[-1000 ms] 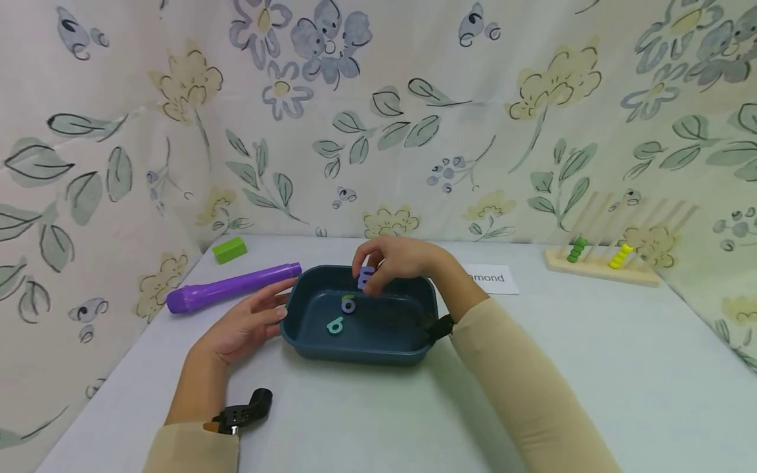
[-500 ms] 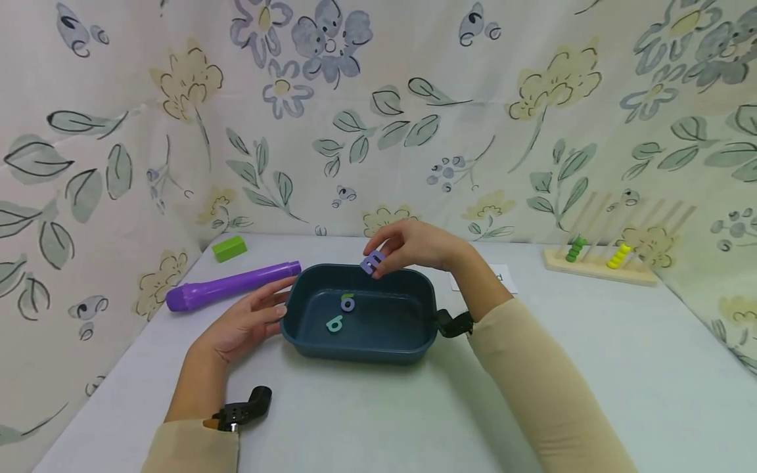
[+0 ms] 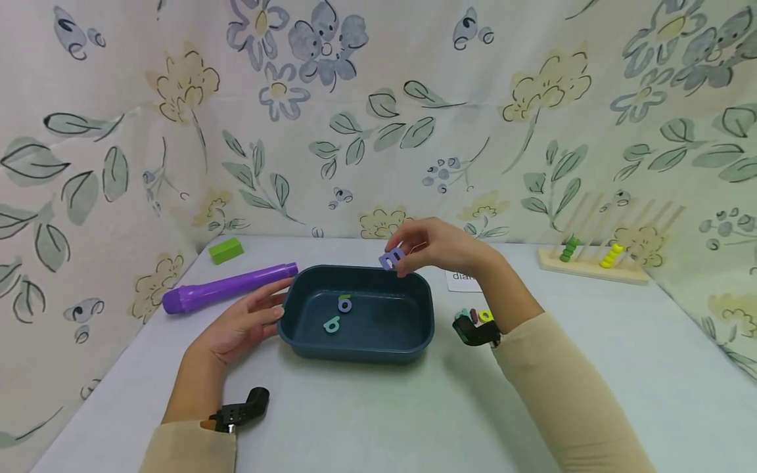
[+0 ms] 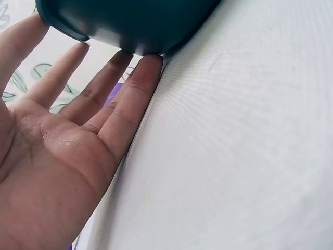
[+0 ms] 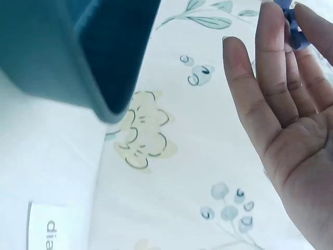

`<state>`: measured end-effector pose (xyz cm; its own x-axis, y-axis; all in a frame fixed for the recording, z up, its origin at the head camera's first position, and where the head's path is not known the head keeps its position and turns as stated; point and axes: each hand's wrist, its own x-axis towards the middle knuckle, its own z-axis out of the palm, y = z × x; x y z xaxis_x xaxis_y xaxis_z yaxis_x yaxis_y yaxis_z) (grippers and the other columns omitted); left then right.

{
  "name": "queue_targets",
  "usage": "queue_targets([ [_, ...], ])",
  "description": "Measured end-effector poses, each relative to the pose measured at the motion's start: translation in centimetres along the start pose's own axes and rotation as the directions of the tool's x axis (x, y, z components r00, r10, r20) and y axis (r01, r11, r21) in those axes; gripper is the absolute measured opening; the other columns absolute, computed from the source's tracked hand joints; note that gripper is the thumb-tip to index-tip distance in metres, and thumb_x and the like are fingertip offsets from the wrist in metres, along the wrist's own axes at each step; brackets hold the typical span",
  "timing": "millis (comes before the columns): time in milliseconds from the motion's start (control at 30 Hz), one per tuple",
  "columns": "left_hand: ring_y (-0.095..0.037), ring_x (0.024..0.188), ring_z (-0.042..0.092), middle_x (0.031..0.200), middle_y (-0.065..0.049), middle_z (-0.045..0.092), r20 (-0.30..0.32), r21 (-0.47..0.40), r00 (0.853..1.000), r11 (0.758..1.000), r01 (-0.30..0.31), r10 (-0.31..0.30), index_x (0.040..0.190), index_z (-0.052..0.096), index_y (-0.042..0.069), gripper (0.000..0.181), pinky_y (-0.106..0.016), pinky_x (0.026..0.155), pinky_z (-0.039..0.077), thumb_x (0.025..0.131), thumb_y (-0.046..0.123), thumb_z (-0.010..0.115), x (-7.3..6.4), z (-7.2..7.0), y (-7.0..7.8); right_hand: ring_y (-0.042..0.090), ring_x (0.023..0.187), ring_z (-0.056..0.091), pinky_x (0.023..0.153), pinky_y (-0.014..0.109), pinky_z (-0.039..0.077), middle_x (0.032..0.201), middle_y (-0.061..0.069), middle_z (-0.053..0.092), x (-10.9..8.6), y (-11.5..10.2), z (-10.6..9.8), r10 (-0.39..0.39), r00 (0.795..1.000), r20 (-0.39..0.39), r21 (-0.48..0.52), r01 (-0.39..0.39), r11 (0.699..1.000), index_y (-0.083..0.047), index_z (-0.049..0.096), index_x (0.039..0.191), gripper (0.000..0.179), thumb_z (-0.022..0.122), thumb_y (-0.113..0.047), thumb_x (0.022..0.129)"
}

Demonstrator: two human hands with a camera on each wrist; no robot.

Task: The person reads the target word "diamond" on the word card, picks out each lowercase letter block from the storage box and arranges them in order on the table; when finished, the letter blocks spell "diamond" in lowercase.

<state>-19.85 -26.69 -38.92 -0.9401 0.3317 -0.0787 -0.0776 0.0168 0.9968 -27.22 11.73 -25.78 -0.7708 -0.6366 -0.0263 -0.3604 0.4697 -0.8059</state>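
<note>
My right hand [image 3: 434, 244] pinches a purple letter m [image 3: 391, 258] between thumb and fingers, above the far right rim of a dark teal tub [image 3: 356, 356]. In the right wrist view part of the purple letter [image 5: 297, 32] shows between the fingertips. My left hand [image 3: 241, 325] rests against the tub's left end, fingers extended. Its fingertips touch the tub's wall [image 4: 132, 26] in the left wrist view. Inside the tub lie a teal letter [image 3: 332, 325] and a small purple ring-shaped letter [image 3: 345, 305] with a green piece at its top.
Left of the tub lies a purple toy microphone [image 3: 227, 289], with a green block [image 3: 226, 250] behind. A partly hidden word card [image 3: 463, 282] and several small letters, one yellow [image 3: 485, 316], lie right. A wooden bead rack [image 3: 593, 264] stands far right.
My right hand has lifted the purple m out of the tub and moved it rightward to the far rim. Small letters by the right wrist have come into view. The left hand stays at the tub.
</note>
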Motion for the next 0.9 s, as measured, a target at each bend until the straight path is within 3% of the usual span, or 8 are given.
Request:
queue_targets([
  [567, -0.009, 0.129, 0.059, 0.168, -0.02, 0.027, 0.009, -0.006, 1.0, 1.0, 0.008, -0.008, 0.163, 0.031, 0.018, 0.066, -0.031, 0.1, 0.056, 0.104, 0.015, 0.061, -0.1, 0.1, 0.1, 0.033, 0.093, 0.067, 0.087, 0.041, 0.059, 0.098, 0.015, 0.066, -4.8, 1.8, -1.4, -0.01, 0.996, -0.088, 0.077, 0.017, 0.997, -0.015, 0.071, 0.121, 0.03, 0.077, -0.016, 0.091],
  [900, -0.007, 0.128, 0.059, 0.168, -0.021, 0.025, 0.009, 0.002, 1.0, 1.0, -0.004, 0.004, 0.163, 0.031, 0.018, 0.066, -0.03, 0.1, 0.056, 0.104, 0.016, 0.061, -0.1, 0.1, 0.1, 0.031, 0.103, 0.066, 0.09, 0.038, 0.059, 0.113, 0.012, 0.068, -7.4, 3.5, -2.2, 0.077, 0.978, -0.195, 0.074, -0.063, 0.995, -0.014, 0.07, 0.122, 0.034, 0.079, -0.02, 0.09],
])
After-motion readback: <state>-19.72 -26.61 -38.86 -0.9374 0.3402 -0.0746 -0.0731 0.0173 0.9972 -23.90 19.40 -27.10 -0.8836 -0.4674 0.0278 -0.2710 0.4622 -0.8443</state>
